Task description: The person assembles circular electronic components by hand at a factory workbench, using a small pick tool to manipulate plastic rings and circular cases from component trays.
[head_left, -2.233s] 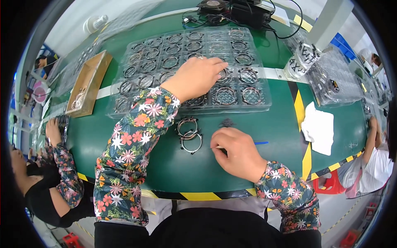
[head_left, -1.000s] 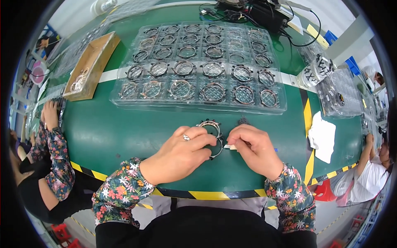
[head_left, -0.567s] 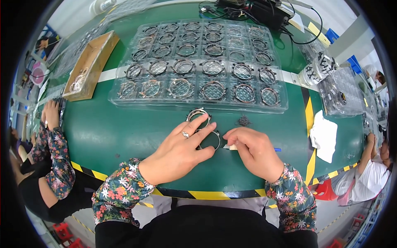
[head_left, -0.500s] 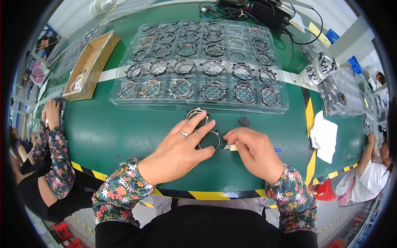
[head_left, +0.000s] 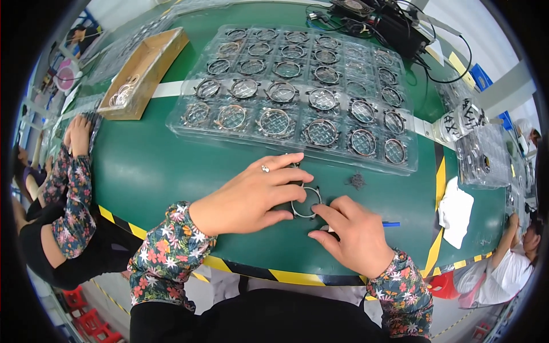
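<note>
From where I stand, the right hand (head_left: 354, 234) has just closed in on the silver ring (head_left: 305, 216), its forefinger now at the rim, so both hands are working at that ring. It lies on the tabletop (head_left: 143, 154), just on the near side of the clear tray (head_left: 251, 140). The left hand (head_left: 251, 197) is loosely spread there. Whether the right grips the blue-ended tool (head_left: 392, 224), I can't tell.

My left hand (head_left: 251, 194) is partly covering a metal ring (head_left: 305, 216) with spread fingers, and my right forefinger is touching its right edge. A blue-ended stick (head_left: 392, 224) is showing beside my right hand (head_left: 355, 235). A clear tray (head_left: 257, 137) is sitting beyond.
</note>
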Available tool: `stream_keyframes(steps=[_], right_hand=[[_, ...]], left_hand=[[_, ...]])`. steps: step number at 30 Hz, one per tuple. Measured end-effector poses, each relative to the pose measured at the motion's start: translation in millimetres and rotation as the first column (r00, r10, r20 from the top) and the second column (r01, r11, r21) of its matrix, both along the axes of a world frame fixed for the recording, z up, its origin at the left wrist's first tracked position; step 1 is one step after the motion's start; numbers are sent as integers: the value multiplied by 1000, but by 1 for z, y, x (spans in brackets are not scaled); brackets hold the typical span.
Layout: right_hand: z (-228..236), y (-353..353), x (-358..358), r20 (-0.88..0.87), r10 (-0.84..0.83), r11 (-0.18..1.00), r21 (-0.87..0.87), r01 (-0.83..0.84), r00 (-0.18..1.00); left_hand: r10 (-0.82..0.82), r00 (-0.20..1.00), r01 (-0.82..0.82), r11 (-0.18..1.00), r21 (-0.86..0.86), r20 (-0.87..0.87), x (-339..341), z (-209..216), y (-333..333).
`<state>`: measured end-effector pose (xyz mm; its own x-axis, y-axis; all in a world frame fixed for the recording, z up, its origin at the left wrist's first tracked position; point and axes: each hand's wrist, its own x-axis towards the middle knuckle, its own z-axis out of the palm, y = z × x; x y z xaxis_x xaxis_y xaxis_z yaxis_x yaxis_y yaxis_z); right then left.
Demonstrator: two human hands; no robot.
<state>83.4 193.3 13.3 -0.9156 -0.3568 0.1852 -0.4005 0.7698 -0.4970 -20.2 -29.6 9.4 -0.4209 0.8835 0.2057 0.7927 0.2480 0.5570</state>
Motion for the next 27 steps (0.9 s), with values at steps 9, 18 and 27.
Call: stream_keyframes(steps=[9, 18, 27], right_hand=[[-4, -1, -3, -55, -21, 1000, -22, 20, 998], [-3, 4, -3, -41, -47, 995, -88, 43, 998], [16, 14, -6, 142, -82, 943, -309, 123, 986]], left_hand=[[-2, 997, -2, 999, 50, 72, -1, -4, 0], [67, 996, -67, 998, 3, -60, 4, 7, 2], [172, 973, -172, 985, 11, -154, 24, -1, 18]])
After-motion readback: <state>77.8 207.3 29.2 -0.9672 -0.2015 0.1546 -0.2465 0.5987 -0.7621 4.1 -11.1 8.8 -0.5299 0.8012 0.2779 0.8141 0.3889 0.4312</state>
